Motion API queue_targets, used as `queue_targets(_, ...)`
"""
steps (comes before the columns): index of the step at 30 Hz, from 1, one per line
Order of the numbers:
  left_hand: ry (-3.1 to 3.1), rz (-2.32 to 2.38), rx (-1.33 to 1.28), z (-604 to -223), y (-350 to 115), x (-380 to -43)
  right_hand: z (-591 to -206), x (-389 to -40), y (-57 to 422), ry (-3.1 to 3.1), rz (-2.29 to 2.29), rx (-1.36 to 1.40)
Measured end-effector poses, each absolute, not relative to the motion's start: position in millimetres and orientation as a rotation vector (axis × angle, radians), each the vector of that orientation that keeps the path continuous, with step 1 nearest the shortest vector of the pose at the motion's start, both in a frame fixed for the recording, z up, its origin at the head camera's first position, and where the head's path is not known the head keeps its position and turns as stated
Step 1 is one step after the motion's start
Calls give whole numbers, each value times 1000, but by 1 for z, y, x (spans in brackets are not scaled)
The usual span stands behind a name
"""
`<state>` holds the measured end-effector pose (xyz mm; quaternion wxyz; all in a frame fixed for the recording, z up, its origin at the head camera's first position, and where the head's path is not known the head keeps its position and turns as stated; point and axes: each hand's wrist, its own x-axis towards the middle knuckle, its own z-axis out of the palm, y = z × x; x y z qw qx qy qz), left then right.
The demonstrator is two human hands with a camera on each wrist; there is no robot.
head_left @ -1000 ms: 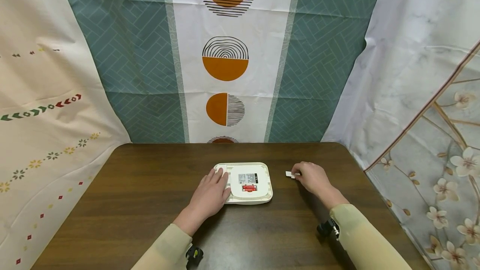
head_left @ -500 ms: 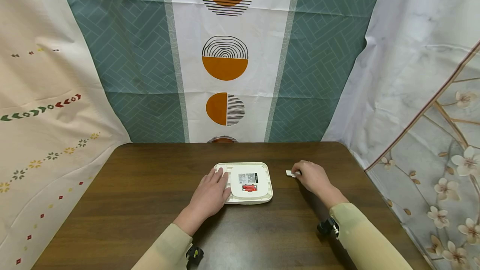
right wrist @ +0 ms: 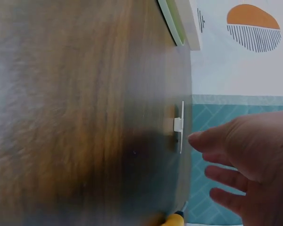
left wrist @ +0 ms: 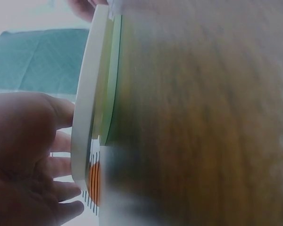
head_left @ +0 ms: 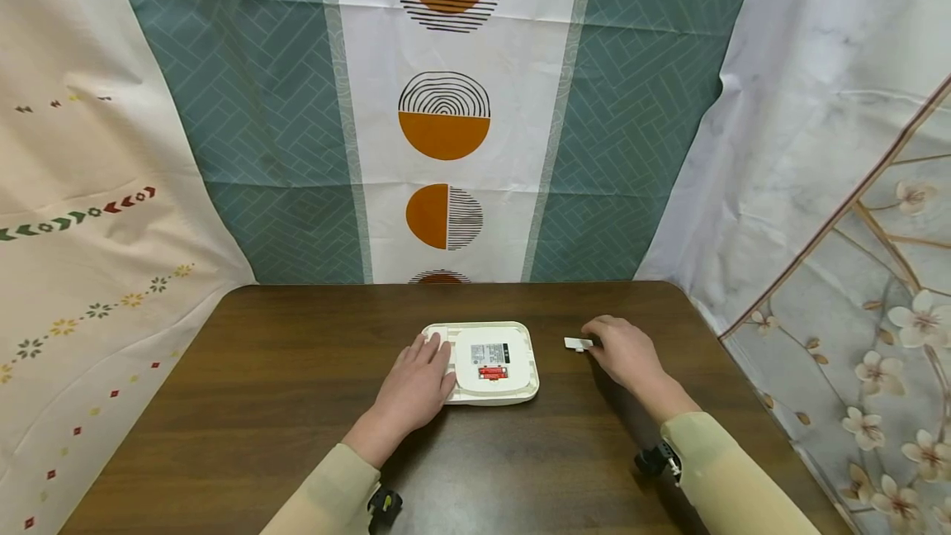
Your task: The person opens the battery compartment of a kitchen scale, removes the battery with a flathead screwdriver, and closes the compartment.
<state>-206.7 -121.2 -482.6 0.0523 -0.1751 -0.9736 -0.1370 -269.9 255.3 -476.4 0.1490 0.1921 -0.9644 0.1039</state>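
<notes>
A white, rounded rectangular device (head_left: 496,390) lies underside up on the table, with a printed label and red batteries (head_left: 493,372) showing in its uncovered compartment. My left hand (head_left: 416,382) rests flat on its left end; in the left wrist view the fingers (left wrist: 61,167) extend along the device's edge (left wrist: 85,103). To the right of the device lies a small white battery cover (head_left: 578,344) with a tab. My right hand (head_left: 620,353) is just beside it; the right wrist view has the thumb a little apart from the cover (right wrist: 181,125), fingers loosely bent and holding nothing.
The brown wooden table (head_left: 297,403) ends at a hanging patterned cloth (head_left: 446,229). At the bottom of the right wrist view a yellow object (right wrist: 174,220) with a dark collar and thin tip is partly visible. Wrist cameras are strapped near both sleeves.
My right hand has let go of the battery cover and drawn slightly up and right, so more of the cover shows. The left hand and the device hold still.
</notes>
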Motion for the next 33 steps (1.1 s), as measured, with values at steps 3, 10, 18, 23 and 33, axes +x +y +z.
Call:
queue_targets(3, -2968, -420, -533, -484, -122, -207, -474, -264, 259, -2762, 266, 533)
queue_targets(10, -2975, -412, -546, -485, -123, -209, -470, -248, 269, -2774, 226, 474)
queue_targets(18, -3011, -437, -548, -484, -123, -210, -470, -233, 282, -2785, 204, 422)
queue_targets(23, -3019, -443, -556, -484, -123, -209, -471, -225, 288, -2805, 192, 385)
queue_targets(33, -2993, -463, -575, -483, -122, -207, -478, -216, 299, -2815, 197, 282)
